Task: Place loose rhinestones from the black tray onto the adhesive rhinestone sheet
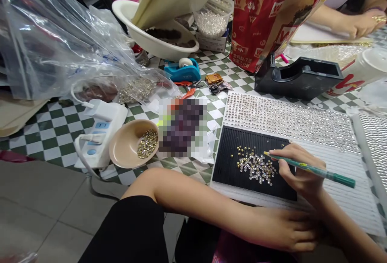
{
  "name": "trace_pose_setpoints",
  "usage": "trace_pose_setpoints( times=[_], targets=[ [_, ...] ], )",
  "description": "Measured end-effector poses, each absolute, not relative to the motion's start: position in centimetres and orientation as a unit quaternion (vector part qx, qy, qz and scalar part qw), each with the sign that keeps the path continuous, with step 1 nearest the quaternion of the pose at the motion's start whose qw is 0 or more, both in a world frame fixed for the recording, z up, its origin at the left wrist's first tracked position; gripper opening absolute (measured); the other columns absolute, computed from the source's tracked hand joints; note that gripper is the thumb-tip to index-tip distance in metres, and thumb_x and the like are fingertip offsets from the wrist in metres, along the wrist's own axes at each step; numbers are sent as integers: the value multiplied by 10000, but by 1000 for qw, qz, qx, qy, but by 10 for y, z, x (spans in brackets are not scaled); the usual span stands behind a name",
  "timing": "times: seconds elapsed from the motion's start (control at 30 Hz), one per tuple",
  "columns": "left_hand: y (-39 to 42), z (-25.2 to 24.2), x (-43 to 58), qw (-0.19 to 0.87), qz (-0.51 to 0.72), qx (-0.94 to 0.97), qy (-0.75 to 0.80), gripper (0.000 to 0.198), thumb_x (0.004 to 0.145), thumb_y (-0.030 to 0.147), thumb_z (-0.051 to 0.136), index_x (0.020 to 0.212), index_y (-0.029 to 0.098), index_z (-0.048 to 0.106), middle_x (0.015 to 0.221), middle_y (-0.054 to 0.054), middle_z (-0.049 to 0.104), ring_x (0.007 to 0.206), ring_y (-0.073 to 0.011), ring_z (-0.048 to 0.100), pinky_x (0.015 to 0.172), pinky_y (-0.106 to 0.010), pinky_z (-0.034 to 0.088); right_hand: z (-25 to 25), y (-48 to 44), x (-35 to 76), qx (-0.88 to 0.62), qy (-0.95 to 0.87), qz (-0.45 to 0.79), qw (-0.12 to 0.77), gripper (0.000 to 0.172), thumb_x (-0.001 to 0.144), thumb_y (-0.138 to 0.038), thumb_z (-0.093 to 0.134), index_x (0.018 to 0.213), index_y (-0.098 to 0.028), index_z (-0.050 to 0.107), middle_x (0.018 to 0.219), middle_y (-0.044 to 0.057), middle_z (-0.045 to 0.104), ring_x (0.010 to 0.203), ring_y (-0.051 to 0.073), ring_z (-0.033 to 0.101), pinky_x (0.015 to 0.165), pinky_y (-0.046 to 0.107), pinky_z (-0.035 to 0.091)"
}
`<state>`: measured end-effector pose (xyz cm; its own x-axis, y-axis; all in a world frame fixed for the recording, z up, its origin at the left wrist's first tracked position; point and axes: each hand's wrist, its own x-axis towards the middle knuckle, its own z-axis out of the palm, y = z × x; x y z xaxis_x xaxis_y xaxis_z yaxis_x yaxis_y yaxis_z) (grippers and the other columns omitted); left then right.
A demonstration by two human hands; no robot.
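My right hand (298,172) pinches a green pen-like picker tool (314,170), its tip resting over loose rhinestones (255,165) scattered on a black ridged tray (242,142). Behind the tray lies a white grooved board (341,166), its far part filled with rows of set rhinestones (287,116). My left hand (287,228) lies flat near the table's front edge below the tray, fingers stretched out and holding nothing.
A tan bowl of gold beads (133,144) and a white power strip (98,134) sit left. Farther back are plastic bags (60,41), a white basin (154,39), a blue tape dispenser (183,71), a black tape dispenser (299,77), a red bag (266,13). Another person's hand (363,23) works at far right.
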<state>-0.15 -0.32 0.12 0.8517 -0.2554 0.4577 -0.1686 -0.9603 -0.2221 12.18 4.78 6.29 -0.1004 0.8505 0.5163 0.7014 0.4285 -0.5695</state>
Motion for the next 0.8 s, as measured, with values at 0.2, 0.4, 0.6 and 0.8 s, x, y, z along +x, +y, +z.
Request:
trace_pose_setpoints(
  times=[0.2,0.4,0.6,0.8],
  targets=[
    [-2,-1,0,62,-245,-959,132,515,891,143,296,1232,320,638,1338,59,645,1283,-132,563,1180,-348,372,62,46,117,-546,-727,100,404,304,778,-75,535,872,-297,719,637,-6,646,531,153,553,489,302,466],
    [-1,-2,0,65,-266,-953,130,505,899,163,290,1210,324,653,1330,55,650,1279,-131,567,1174,-334,376,60,48,126,-524,-742,97,407,285,765,-46,566,921,-244,701,681,-3,665,566,136,571,524,277,472],
    [2,2,-3,79,-271,-951,127,485,924,185,284,1233,283,645,1355,-10,638,1222,-124,609,1101,-291,430,72,94,123,-492,-766,77,407,261,809,-77,590,964,-251,707,793,6,738,664,152,642,660,313,520],
    [3,7,-5,151,-242,-949,137,586,911,159,185,1318,310,577,1407,15,594,1248,-82,582,1115,-273,436,57,167,97,-463,-785,79,405,153,859,-188,581,937,-233,706,874,28,762,783,180,698,758,363,554]
  ],
)
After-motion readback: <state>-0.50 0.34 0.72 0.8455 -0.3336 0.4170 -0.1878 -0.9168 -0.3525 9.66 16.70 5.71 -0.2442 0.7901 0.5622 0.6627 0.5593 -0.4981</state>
